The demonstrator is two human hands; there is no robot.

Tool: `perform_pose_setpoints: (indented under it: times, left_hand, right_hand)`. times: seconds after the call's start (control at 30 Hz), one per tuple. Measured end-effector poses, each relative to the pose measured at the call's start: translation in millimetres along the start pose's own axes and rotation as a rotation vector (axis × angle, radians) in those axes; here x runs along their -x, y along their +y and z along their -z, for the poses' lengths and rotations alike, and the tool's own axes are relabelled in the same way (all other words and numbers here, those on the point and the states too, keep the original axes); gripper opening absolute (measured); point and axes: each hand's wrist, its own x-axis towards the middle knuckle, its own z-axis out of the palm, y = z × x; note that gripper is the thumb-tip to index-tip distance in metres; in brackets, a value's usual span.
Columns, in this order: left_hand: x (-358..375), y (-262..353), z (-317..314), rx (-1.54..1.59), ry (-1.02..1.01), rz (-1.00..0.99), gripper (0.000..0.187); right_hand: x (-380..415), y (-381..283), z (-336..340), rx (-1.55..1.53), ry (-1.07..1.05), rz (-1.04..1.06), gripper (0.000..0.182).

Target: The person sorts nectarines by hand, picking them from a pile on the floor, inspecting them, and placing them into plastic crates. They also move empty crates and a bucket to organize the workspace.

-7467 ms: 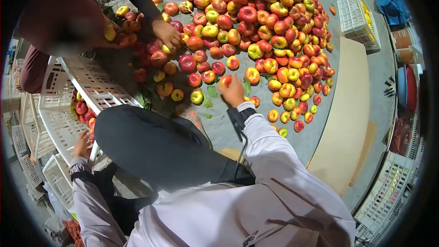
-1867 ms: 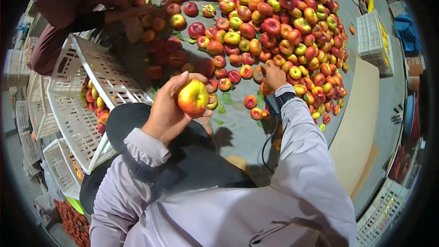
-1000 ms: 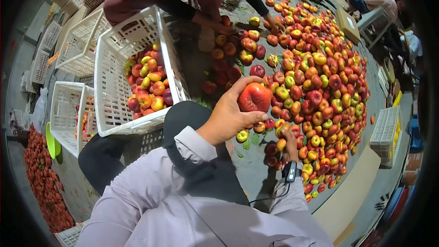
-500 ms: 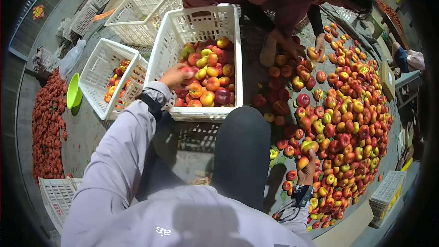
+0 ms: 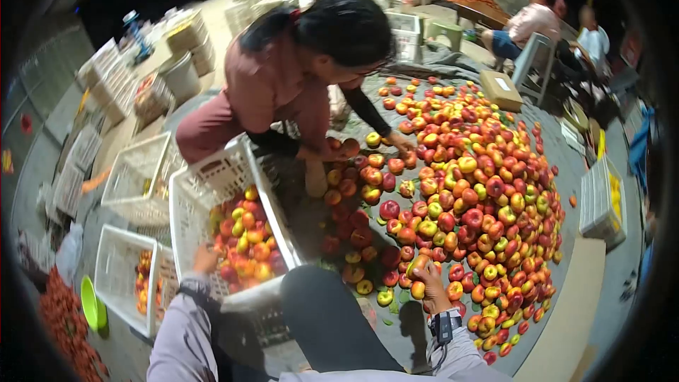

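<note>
My left hand (image 5: 206, 259) is blurred at the left inner side of a white crate (image 5: 185, 201), beside the red and yellow fruits (image 5: 244, 233) in it; its fingers are smeared. My right hand (image 5: 433, 288) is closed on fruit (image 5: 419, 264) at the near left edge of a large fruit pile (image 5: 488, 198). The pile of red and yellow fruits lies spread on a grey ground sheet.
A co-worker (image 5: 283, 85) crouches beyond the crate, hands among the fruits. Further white crates (image 5: 124, 269) and a green bowl (image 5: 92, 304) are at left. A cardboard box (image 5: 501, 90) and seated people (image 5: 534, 18) are behind the pile.
The view has swung up and to the right. My left hand was on a fruit in the crate and now lies nearer its left wall. My right hand still holds fruit by the pile.
</note>
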Motion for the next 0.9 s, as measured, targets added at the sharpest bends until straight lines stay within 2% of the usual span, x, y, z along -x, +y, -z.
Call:
perform_pose_setpoints:
  times: [0.07, 0.13, 0.23, 0.3, 0.33, 0.4, 0.43, 0.47, 0.5, 0.53, 0.6, 0.67, 0.73, 0.8, 0.87, 0.9]
  left_hand:
    - [103, 98, -17, 0.174, -0.118, -0.092, 0.046]
    - [131, 119, -36, 0.065, -0.132, -0.35, 0.033]
    - [198, 174, -56, 0.028, -0.177, -0.313, 0.027]
    - [213, 183, -71, 0.264, -0.259, -0.448, 0.021]
    - [221, 191, -77, 0.332, -0.289, -0.439, 0.018]
    - [248, 217, -92, 0.411, -0.404, -0.45, 0.02]
    - [271, 236, -102, 0.413, -0.461, -0.462, 0.024]
    - [292, 256, -117, 0.428, -0.51, -0.467, 0.028]
    - [307, 268, -136, 0.457, -0.592, -0.457, 0.034]
    - [318, 278, -154, 0.495, -0.66, -0.468, 0.041]
    - [326, 282, -191, 0.298, -0.773, -0.525, 0.057]
    - [338, 282, -227, 0.334, -0.901, -0.531, 0.067]
    - [336, 277, -254, 0.338, -0.918, -0.592, 0.072]
    - [337, 278, -260, 0.326, -0.878, -0.545, 0.07]
    - [332, 278, -266, 0.599, -0.886, -0.516, 0.06]
    - [321, 269, -272, 0.6, -0.844, -0.576, 0.058]
  right_hand:
    - [-6, 2, -1, -0.043, 0.019, 0.025, 0.042]
    - [-14, 5, 1, -0.058, 0.041, 0.033, 0.042]
    - [-14, -6, -7, -0.009, 0.077, 0.067, 0.045]
    - [-30, 5, 0, 0.109, 0.107, 0.231, 0.056]
    - [-38, 5, 3, 0.183, 0.108, 0.296, 0.06]
    - [-25, -26, -23, 0.5, 0.206, 0.535, 0.065]
    - [-23, -36, -29, 0.551, 0.178, 0.592, 0.064]
    - [-20, -45, -39, 0.424, 0.167, 0.519, 0.066]
    - [-10, -62, -53, 0.568, 0.232, 0.657, 0.065]
    - [6, -83, -71, 0.535, 0.181, 0.594, 0.065]
    - [11, -90, -83, 0.559, 0.16, 0.641, 0.067]
    - [19, -95, -97, 0.468, 0.086, 0.641, 0.069]
    - [22, -95, -105, 0.436, 0.076, 0.634, 0.069]
    - [23, -93, -109, 0.35, 0.08, 0.601, 0.066]
    - [14, -84, -106, 0.286, 0.096, 0.587, 0.063]
    - [12, -81, -106, 0.286, 0.086, 0.588, 0.063]
